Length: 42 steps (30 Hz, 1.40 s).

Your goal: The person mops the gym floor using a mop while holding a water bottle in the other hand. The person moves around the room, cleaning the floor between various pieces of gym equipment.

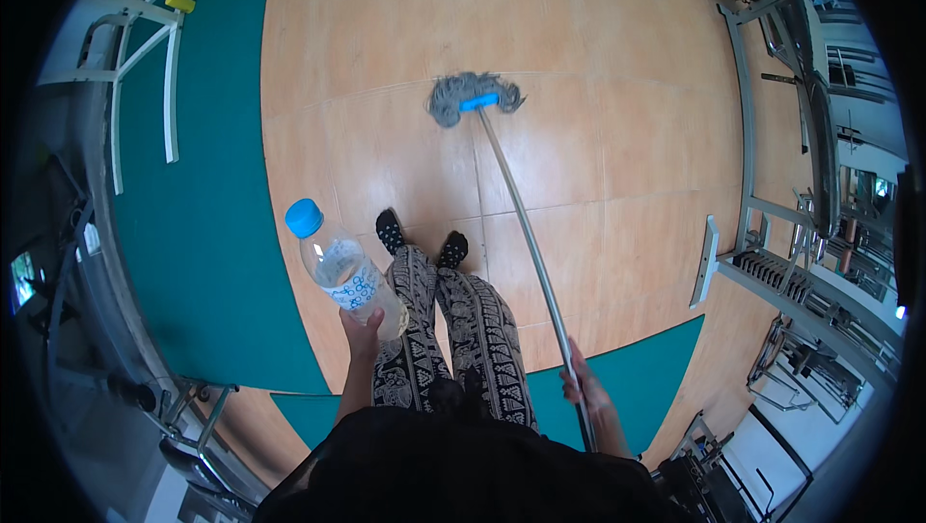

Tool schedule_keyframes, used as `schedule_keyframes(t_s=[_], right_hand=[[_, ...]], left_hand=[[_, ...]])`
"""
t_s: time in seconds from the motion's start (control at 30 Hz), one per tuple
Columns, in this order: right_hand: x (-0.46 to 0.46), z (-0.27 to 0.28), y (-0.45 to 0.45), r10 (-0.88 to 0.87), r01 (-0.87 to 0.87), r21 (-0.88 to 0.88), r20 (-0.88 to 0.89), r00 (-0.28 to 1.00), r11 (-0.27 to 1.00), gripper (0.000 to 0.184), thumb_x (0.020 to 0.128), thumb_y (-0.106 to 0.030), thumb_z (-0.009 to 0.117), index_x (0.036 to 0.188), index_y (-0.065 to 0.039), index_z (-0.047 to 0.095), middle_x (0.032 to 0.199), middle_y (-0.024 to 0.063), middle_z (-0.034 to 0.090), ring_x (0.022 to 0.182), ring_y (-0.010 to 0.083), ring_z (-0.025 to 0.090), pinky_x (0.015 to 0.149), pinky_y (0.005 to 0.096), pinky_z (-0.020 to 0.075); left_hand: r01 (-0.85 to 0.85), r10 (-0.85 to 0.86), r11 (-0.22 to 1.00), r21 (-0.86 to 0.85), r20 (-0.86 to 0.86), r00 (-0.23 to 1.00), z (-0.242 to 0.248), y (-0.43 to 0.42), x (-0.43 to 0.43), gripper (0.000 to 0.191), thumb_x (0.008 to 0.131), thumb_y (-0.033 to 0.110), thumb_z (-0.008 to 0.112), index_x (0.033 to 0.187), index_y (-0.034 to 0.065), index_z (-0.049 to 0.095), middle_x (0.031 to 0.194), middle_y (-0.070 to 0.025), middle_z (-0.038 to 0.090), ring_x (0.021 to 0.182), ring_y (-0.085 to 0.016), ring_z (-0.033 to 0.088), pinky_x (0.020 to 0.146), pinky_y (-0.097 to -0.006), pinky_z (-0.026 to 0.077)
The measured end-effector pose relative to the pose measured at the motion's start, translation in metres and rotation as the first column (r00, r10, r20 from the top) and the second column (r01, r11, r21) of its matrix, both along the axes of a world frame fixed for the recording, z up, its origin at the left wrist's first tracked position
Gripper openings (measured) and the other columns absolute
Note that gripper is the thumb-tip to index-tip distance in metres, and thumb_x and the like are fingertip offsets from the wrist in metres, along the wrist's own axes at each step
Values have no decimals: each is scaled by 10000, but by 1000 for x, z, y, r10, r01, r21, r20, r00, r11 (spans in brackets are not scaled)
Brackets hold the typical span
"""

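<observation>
My left hand [362, 331] grips the lower part of a clear plastic bottle [336, 262] with a blue cap [304, 217] and a blue-patterned band. The bottle tilts up and to the left, and its cap is on. My right hand [587, 383] is closed around the metal handle of a string mop [521, 208]. At the handle's far end, a blue clamp [480, 102] holds grey mop strands [450, 99], which lie spread on the tiled floor [405, 24] ahead of my feet.
Green mats [210, 270] lie at the left and by my right hand. A white metal frame [171, 89] stands on the left mat. Grey gym equipment [749, 125] with a padded bench [821, 147] lines the right side. A chrome-framed padded seat [192, 461] is at lower left.
</observation>
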State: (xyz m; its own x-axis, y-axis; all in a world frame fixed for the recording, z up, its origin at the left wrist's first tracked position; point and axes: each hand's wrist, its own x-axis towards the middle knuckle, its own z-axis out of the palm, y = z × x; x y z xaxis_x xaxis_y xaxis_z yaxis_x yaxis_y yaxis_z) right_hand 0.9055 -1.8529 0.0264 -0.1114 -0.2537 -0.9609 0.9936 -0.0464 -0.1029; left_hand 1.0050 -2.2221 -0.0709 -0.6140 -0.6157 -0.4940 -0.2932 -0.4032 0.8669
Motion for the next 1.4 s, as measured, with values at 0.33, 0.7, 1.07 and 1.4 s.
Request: schedule_keyframes(t_s=[0.33,0.7,1.07,1.4], right_hand=[[-46,-120,-58,761,-644,420,-228,607,639,503,862,-477,249,1288,-214,203,507,45,372,366,140,389,336,266,364],[221,34,64,977,-806,586,110,180,82,324,882,-360,305,875,-55,412,702,269,524,669,455,498,532,508,383],[68,-111,-138,985,-766,629,-167,34,133,477,879,-437,203,859,-3,400,600,201,524,451,311,531,410,380,444],[152,-1,-12,984,-792,585,90,-153,-177,396,874,-411,262,937,-52,418,768,270,540,706,443,524,599,489,421]], left_hand=[[10,22,981,-193,164,986,39,-28,29,450,692,106,641,1067,-7,421,986,-105,526,913,-193,509,810,-316,399],[-77,92,989,-128,123,988,22,-38,132,419,702,129,644,1049,-16,458,953,-102,554,873,-184,534,785,-314,413],[484,-152,837,-255,742,653,15,-138,135,593,620,502,624,965,24,566,792,-126,617,738,-232,601,667,-318,458],[-5,179,908,-419,378,908,1,-150,231,489,656,364,669,954,-7,558,818,-122,621,728,-174,599,664,-289,453]])
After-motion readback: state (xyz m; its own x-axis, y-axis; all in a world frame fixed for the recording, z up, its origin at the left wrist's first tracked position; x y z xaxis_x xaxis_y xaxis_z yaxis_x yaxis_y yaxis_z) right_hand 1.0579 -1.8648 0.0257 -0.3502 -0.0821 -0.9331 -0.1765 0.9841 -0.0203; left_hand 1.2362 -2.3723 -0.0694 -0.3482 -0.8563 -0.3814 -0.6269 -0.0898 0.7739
